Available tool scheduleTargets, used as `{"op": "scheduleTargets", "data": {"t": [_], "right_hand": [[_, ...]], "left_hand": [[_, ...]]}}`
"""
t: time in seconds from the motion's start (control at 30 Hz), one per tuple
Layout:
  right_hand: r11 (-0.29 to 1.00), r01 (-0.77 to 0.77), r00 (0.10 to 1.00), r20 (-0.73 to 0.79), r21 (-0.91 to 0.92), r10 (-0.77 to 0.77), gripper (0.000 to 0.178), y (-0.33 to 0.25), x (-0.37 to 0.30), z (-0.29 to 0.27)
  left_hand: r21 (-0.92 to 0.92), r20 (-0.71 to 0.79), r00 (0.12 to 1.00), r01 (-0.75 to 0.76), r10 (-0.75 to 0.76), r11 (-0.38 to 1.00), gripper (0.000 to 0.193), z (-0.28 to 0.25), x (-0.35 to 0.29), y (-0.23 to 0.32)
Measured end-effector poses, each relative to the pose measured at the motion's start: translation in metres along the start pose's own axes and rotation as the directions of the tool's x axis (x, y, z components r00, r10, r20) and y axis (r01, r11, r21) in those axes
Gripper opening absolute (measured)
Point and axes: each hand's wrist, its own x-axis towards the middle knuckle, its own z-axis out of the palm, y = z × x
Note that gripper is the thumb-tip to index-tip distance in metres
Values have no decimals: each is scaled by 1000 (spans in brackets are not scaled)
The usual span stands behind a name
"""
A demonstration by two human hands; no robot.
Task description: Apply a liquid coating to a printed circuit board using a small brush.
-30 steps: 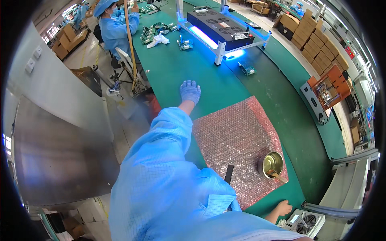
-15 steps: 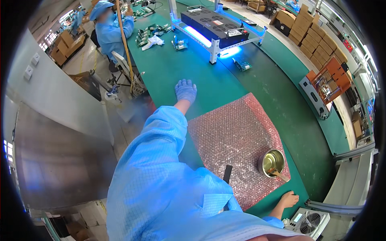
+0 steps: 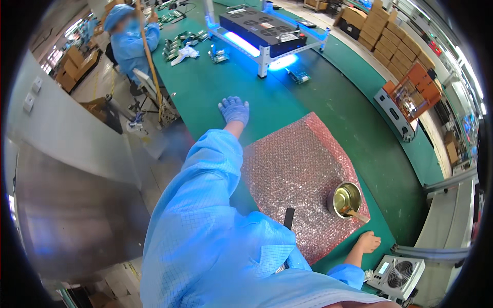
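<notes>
My left hand point(image 3: 234, 111), in a blue glove, lies on the green mat point(image 3: 267, 110) with its fingers spread. Nothing is under or in it that I can see. To its right is a pinkish sheet of bubble wrap point(image 3: 292, 164). On that sheet stands a metal pot point(image 3: 344, 199) of clear yellowish liquid, a wooden-handled brush or stick point(image 3: 358, 215) leaning over its rim. My bare right hand point(image 3: 367, 242) rests on the mat just below the pot, fingers curled in and no object showing in them.
Beyond stands a rack with a black fan unit point(image 3: 262, 28) and blue light, a circuit board point(image 3: 299, 76) beside it. More boards point(image 3: 179, 45) and a white cloth point(image 3: 185, 55) lie far left, near a co-worker point(image 3: 128, 41). A white fan box point(image 3: 396, 274) sits near my right hand.
The whole view has shifted a little, so the bench appears slightly further up and left. My right hand's fingers look more curled; my left hand stays flat on the mat.
</notes>
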Motion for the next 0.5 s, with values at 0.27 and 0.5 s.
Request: {"op": "scheduleTargets", "data": {"t": [0.27, 0.5], "right_hand": [[997, -15, 941, 338, 74, -11, 33, -5, 6, -34], [989, -33, 926, 377, 142, -23, 32, -10, 10, -60]], "left_hand": [[-42, -19, 998, -63, 63, 997, 59, 1, 0, -4], [-10, -52, 996, -69, 69, 998, 60, 2, 0, -3]]}}
